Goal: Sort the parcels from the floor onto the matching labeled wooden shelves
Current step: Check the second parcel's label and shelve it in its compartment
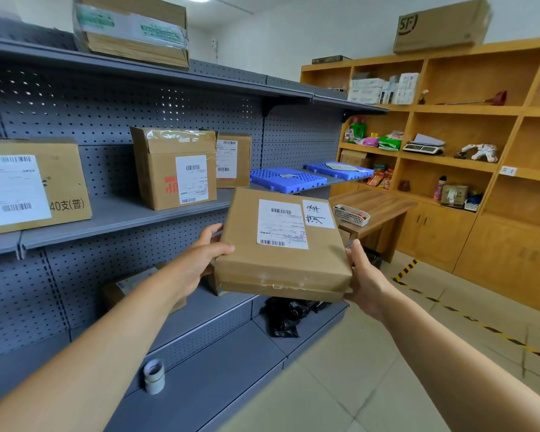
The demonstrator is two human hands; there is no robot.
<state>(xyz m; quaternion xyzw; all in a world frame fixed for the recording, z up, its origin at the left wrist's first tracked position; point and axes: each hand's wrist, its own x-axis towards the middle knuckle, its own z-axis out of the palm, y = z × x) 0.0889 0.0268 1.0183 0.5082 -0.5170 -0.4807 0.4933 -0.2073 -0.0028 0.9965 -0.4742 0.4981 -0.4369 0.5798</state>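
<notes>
— Two hands on one parcel [282, 244], as far as I can see from here. The left hand [200, 260] is curled round its left edge, thumb lying on the top face, fingers tucked beneath. The right hand [367, 275] clasps the near right corner, thumb up along the side, the rest hidden under the box.

— And the parcel itself?

— Flat, squarish, plain brown cardboard, held up in the air in front of the grey metal shelving [122, 213], tilted so the top faces us. The near edge looks scuffed, with clear tape along the seam. A white shipping label [281, 224] with barcodes sits on top; the print is too small to read. Beside it, touching its right edge, is a white slip [318, 214] with two handwritten black characters, which I cannot make out with any certainty.

— Anything legible round about?

— A little. On the middle grey shelf, far left, a carton [32, 185] reads "40支(普)" next to its label. Further along stands a taped box [175, 168] with a red mark and a barcode label, and another box [234, 160] just behind it. Up on the wooden shelves [468, 110] to the right, a box [440, 26] on the very top is printed "SF". A small white tag [508, 170] is stuck on one wooden shelf edge; its writing is blurred. Low on the grey unit, a roll of tape [154, 375] stands near a crumpled black bag [289, 314].
</notes>
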